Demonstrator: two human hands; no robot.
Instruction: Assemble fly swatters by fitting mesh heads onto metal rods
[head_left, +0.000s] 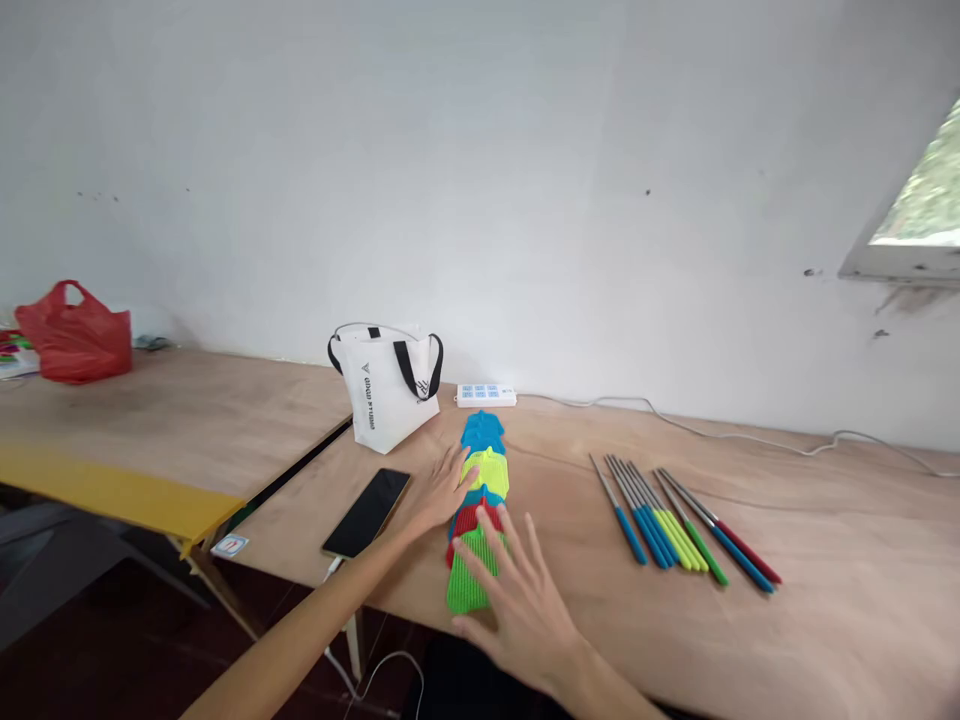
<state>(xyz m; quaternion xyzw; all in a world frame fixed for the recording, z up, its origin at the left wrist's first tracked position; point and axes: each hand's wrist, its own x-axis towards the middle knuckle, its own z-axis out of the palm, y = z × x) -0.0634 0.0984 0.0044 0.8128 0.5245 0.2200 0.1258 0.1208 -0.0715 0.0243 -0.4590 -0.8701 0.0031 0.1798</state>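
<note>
A row of overlapping plastic fly-swatter heads runs away from me across the table. Nearest is a green head, then a red head, with blue beneath it. Beyond lie a yellow-green head and blue heads at the far end. My left hand reaches to the left side of the row, fingers stretched out at the yellow-green head's edge. Over the green head my right hand is spread wide, covering its right part. Neither hand grips anything; whether the right one touches the head, I cannot tell.
Several metal rods with coloured grips lie to the right. On the left are a black phone on a cable and a white tote bag. A power strip sits by the wall. A red plastic bag rests on the far-left table.
</note>
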